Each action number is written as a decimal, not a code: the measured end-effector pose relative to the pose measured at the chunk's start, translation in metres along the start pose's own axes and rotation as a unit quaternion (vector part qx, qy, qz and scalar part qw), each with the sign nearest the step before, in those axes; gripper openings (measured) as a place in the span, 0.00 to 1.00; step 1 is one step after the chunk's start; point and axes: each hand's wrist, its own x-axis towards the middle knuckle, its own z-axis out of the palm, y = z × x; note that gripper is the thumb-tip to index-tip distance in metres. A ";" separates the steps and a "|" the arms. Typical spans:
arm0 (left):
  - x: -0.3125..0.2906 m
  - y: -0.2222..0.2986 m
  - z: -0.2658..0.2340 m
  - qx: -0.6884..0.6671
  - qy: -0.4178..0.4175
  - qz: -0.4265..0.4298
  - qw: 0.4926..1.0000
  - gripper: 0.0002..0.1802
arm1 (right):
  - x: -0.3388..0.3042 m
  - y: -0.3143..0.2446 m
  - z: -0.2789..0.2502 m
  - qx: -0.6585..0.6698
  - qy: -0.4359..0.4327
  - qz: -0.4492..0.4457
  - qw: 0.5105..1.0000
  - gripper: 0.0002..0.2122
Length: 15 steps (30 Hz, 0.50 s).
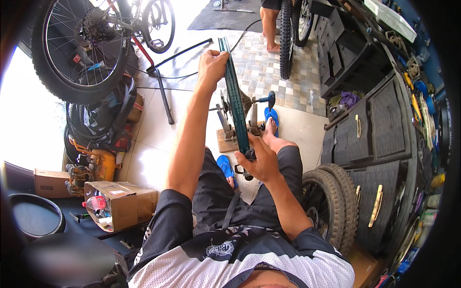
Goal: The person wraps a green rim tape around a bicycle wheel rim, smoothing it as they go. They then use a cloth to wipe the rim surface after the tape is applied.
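A bicycle wheel with a dark green rim (234,91) stands nearly edge-on before me, its hub and cassette (246,103) held in a metal wheel stand (224,120) on a wooden base. My left hand (212,67) is closed over the far upper part of the rim. My right hand (259,158) is curled round the rim's near end, thumb on one side and fingers on the other. Beside that thumb is a small black fitting (248,175) with a hooked end; I cannot tell whether my hand holds it. A blue-handled part (271,99) sticks out right of the stand.
A bicycle (81,48) is raised at upper left above a stand leg (165,96). An orange compressor (103,164) and an open cardboard box (129,204) sit left. Knobbly tyres (336,201) and dark drawers (379,120) line the right. Another person's leg (270,26) shows ahead.
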 end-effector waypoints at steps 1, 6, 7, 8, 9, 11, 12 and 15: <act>-0.001 0.001 0.000 -0.012 -0.009 0.004 1.000 0.22 | 0.002 -0.002 0.001 0.002 0.013 -0.010 1.000 0.29; -0.027 0.002 0.011 0.028 0.007 0.056 0.998 0.36 | 0.023 -0.007 0.000 -0.008 0.051 -0.031 0.998 0.26; -0.024 -0.014 0.003 0.044 0.018 0.070 0.996 0.37 | 0.031 -0.018 0.002 0.007 0.055 -0.032 0.998 0.25; -0.029 -0.018 0.004 0.052 0.021 0.079 0.995 0.37 | 0.035 -0.017 0.002 0.007 0.057 -0.032 0.998 0.25; -0.033 -0.021 0.003 0.046 0.021 0.083 0.995 0.37 | 0.038 -0.014 0.003 0.007 0.058 -0.033 0.998 0.25; -0.040 -0.026 0.003 0.049 0.029 0.090 0.994 0.36 | 0.041 -0.013 0.004 0.011 0.051 -0.020 0.998 0.25; -0.042 -0.028 0.003 0.061 0.037 0.094 0.993 0.35 | 0.042 -0.014 0.004 0.003 0.052 -0.020 0.998 0.25; -0.065 -0.028 0.007 0.048 0.036 0.096 0.994 0.33 | 0.042 -0.015 0.003 -0.015 0.058 -0.017 0.998 0.25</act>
